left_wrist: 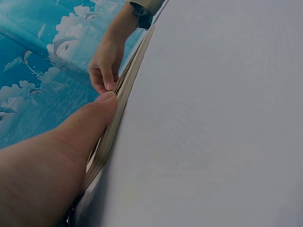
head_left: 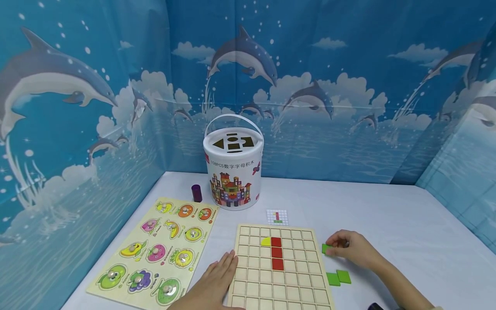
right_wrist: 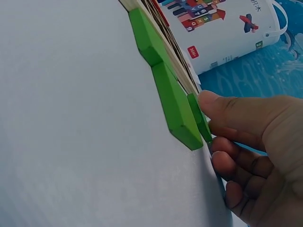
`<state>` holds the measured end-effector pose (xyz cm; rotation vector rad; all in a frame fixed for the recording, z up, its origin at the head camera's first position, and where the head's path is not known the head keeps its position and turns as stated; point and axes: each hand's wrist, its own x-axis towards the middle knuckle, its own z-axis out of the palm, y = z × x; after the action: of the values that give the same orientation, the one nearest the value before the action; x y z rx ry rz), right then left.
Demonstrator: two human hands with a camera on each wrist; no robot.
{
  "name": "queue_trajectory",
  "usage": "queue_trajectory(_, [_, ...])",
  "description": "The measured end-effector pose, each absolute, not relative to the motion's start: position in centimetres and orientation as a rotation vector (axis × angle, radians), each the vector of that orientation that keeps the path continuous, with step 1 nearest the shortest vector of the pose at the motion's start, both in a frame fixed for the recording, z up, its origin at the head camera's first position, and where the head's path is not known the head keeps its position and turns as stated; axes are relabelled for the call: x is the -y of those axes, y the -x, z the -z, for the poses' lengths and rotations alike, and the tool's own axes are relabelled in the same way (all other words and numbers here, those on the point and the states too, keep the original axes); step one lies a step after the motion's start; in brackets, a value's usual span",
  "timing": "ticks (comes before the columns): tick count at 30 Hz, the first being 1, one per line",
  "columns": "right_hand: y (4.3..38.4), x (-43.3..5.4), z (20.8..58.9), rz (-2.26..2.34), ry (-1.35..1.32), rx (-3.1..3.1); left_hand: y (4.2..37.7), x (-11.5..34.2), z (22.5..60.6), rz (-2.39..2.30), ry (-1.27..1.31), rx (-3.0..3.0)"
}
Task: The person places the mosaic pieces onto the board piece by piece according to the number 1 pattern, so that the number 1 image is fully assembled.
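My right hand (head_left: 352, 249) pinches a green square tile (right_wrist: 199, 118) between thumb and curled fingers, just off the right edge of the wooden grid board (head_left: 264, 292). Two more green tiles (head_left: 343, 277) lie on the table below that hand, touching each other. Stretched fingers of my left hand (head_left: 214, 282) rest along the board's left edge, the thumb (left_wrist: 97, 111) at its near edge. On the grid, three red squares (head_left: 277, 252) form a column, with a yellow quarter-round piece (head_left: 266, 241) left of the top one.
A small pattern card (head_left: 269, 218) lies behind the board. Farther back stands a white block bucket (head_left: 235, 165) beside a purple cylinder (head_left: 196, 193). The fruit puzzle board (head_left: 131, 273) is at the left. A dark object (head_left: 375, 306) shows at the front edge.
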<state>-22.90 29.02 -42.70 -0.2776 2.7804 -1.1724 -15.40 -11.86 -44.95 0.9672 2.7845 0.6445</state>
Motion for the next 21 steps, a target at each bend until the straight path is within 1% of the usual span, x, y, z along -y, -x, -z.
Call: queue_trajectory(21, [22.77, -28.61, 42.76, 1.191, 0.329, -2.785, 15.36, 11.84, 44.87, -0.641, -0.975, -2.798])
